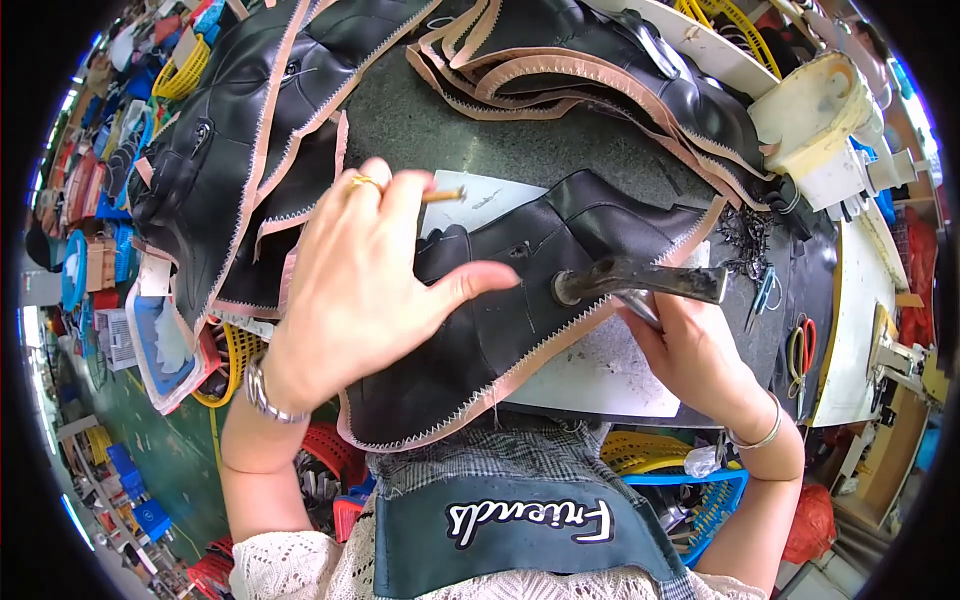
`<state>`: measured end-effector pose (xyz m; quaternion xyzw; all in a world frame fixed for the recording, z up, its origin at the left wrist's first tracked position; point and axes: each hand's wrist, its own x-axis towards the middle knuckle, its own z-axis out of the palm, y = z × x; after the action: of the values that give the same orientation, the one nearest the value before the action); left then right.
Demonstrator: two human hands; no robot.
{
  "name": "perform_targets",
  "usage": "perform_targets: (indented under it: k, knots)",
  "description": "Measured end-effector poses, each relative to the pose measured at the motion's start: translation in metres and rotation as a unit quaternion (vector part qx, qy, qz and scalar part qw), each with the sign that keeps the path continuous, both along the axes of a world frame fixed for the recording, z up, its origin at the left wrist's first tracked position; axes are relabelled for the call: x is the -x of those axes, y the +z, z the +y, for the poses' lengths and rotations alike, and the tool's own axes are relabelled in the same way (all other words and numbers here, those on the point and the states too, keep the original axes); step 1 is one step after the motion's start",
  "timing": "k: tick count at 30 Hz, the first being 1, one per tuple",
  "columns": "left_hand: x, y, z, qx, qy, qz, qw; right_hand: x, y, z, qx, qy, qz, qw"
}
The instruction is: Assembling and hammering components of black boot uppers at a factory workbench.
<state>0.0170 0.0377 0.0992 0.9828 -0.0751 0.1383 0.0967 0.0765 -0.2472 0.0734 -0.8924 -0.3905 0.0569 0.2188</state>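
Observation:
A black leather shoe upper (450,350) with a tan, zigzag-stitched edge lies in front of me on a white board (610,385). My right hand (700,350) is closed around the metal handle of a hammer (655,278). The hammer's round face is at the upper's surface, near the stitched edge; I cannot tell whether it presses. Above the left part of the upper is my left hand (350,270), its thumb stretched out over the leather. A short tan stick (445,195) is tucked between its fingers, and its other end is hidden.
More black uppers with tan edges lie in piles at the left (225,110) and far side (620,70). A whitish container (815,105) stands far right, near black scraps (745,240). Blue-handled snips (765,290) and red-handled scissors (801,350) lie at the right.

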Motion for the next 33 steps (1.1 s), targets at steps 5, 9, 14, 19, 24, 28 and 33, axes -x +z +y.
perform_targets:
  k: [5, 9, 14, 19, 24, 28, 33]
  knots:
    - [0.007, -0.006, 0.032, 0.234, -0.018, 0.273, 0.933, -0.022, 0.02, 0.003, -0.056, -0.15, 0.076, 0.984]
    - [0.031, 0.068, 0.067, 0.257, 0.021, -0.018, 0.966, -0.093, 0.017, -0.002, -0.2, -0.228, -0.093, 0.948]
    - [-0.01, 0.131, 0.196, -0.155, 0.228, 0.058, 0.959, -0.163, 0.0, 0.041, -0.149, -0.144, -0.088, 0.974]
    - [-0.073, 0.047, 0.101, 0.013, 0.008, -0.034, 0.999, -0.179, -0.031, 0.041, -0.085, -0.142, -0.098, 0.981]
    - [-0.136, -0.036, 0.068, 0.043, -0.067, 0.023, 0.997, -0.166, -0.007, 0.047, -0.109, -0.195, 0.026, 0.974]
    - [-0.147, -0.024, 0.048, 0.075, -0.029, -0.019, 0.997, -0.176, 0.002, 0.026, -0.125, -0.149, 0.027, 0.981]
    - [-0.116, 0.017, 0.053, 0.064, -0.111, -0.156, 0.979, -0.131, 0.036, 0.029, -0.251, -0.141, -0.064, 0.955]
